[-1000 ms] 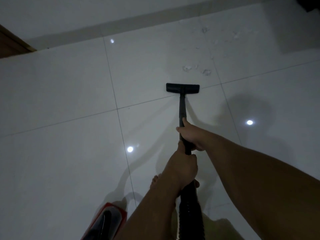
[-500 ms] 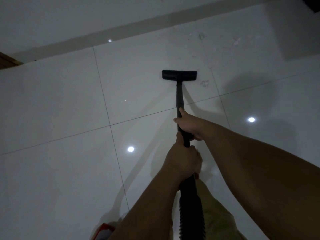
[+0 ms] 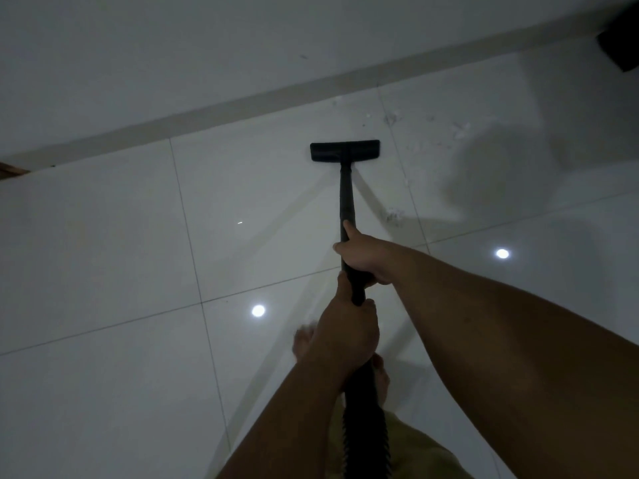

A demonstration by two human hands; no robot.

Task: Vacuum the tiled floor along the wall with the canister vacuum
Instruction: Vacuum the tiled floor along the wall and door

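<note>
A black vacuum wand (image 3: 347, 198) runs from my hands out to a flat black floor nozzle (image 3: 344, 151) resting on the glossy white tiled floor (image 3: 103, 254), a short way from the wall's baseboard (image 3: 242, 105). My right hand (image 3: 366, 257) grips the wand higher up, thumb along the tube. My left hand (image 3: 349, 331) grips it just below, where the ribbed black hose (image 3: 366, 426) begins. Pale debris (image 3: 394, 216) lies right of the wand, and more debris (image 3: 460, 129) sits near the wall. The canister is out of view.
The white wall (image 3: 207, 46) crosses the top of the view. A dark object (image 3: 622, 46) sits at the top right corner and a wooden edge (image 3: 10, 169) at the far left. My bare feet (image 3: 304, 344) stand below my hands.
The nozzle has been pushed forward toward the wall, past the debris it was facing. I have stepped forward, and the red canister has dropped out of view.
</note>
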